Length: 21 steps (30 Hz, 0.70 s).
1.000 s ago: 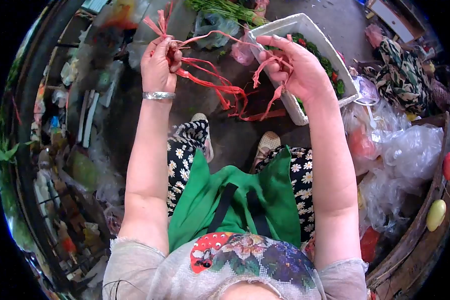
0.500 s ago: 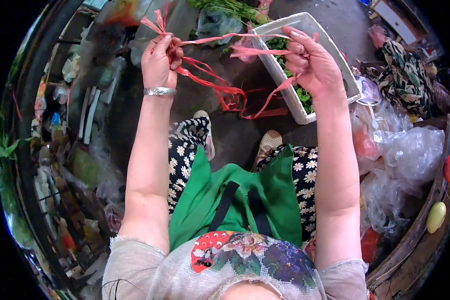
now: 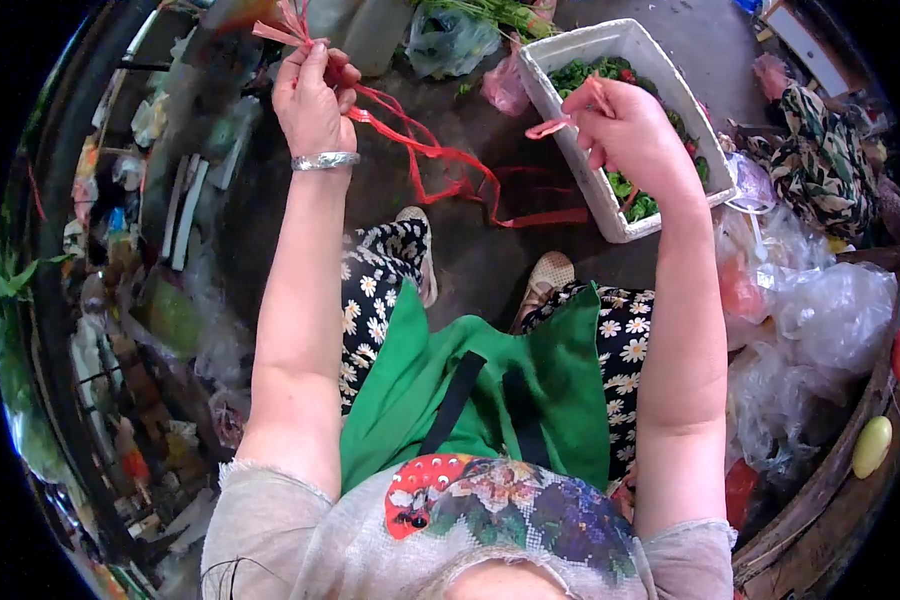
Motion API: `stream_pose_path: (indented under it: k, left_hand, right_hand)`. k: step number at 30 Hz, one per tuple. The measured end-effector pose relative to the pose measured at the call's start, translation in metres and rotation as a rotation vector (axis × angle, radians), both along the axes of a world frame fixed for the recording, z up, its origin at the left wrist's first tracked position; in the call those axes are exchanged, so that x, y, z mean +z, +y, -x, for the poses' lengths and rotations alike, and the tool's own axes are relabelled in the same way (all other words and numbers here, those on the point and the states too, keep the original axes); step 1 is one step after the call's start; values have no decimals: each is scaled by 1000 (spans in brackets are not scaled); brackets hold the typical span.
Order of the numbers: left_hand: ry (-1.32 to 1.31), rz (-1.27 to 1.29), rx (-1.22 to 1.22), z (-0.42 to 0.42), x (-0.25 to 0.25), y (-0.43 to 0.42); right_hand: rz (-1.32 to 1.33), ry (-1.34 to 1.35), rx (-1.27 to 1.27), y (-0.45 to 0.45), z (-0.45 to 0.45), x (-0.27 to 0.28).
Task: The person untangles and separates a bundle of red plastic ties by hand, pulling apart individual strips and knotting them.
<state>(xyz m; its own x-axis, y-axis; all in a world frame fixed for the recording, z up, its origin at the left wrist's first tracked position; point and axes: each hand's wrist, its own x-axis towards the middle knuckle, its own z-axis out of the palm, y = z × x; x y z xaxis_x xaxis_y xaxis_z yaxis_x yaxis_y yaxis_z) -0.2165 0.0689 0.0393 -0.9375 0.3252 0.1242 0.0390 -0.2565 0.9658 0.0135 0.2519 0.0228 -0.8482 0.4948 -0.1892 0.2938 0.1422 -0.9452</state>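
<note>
My left hand [image 3: 315, 100], a silver bangle at its wrist, is closed on a bunch of red plastic strings [image 3: 430, 150]. Their short ends stick up above the fingers, and long loose strands trail down to the right. In my right hand [image 3: 630, 130] a short pink-red strip [image 3: 550, 128] is pinched, with part of it showing at the fingertips. That hand is over a white foam box [image 3: 595, 195] holding green leafy vegetables [image 3: 642, 207] with bits of red among them. No strand is visibly stretched between the two hands.
A pink plastic bag [image 3: 507, 88] and a clear bag [image 3: 450, 42] lie near the box, with long green stalks [image 3: 495, 12] behind. Crumpled clear bags [image 3: 820, 310] and camouflage cloth [image 3: 815, 150] are on the right. Clutter fills the left side.
The strand that stretched between my hands is gone from there. My right hand has moved right and down, and its fingers now point left with a short strip. My left hand has risen slightly.
</note>
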Motion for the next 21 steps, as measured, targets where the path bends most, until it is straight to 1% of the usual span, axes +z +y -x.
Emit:
stream_pose_path:
  k: [1,3,5,8,11,12,13,15,16,17,19,20,21]
  left_hand:
    - [-6,-15,-8,0,0,0]
    - [3,-21,-22,2,-1,-1]
    - [12,-27,-33,2,-1,-1]
    - [0,-40,-37,1,-1,0]
    - [1,-44,-93,1,-3,-2]
    - [-7,-31,-118,0,-3,-1]
    - [-14,-20,-142,-1,-3,-1]
    - [-29,4,-168,-5,-4,2]
    - [-36,19,-201,-8,-4,4]
    - [-44,35,-234,-11,-3,5]
    - [-72,31,-237,-16,-4,10]
    - [-76,39,-249,-18,-3,10]
    - [-82,47,-261,-19,-2,9]
  right_hand:
    - [1,-1,1,-1,0,0]
    - [39,-140,98,-5,0,3]
    - [38,-137,122,-10,2,5]
    - [-51,-161,218,-14,4,4]
    - [-106,-193,272,-18,5,6]
    - [-23,-212,255,-20,4,7]
    - [0,-186,306,-19,5,2]
    - [51,-221,357,-23,5,2]
    - [10,-244,396,-24,7,-3]
    - [-11,-293,420,-26,8,-6]
    - [-52,-453,454,-32,7,19]
    - [-114,-508,516,-32,8,23]
    - [-116,-507,516,-32,6,14]
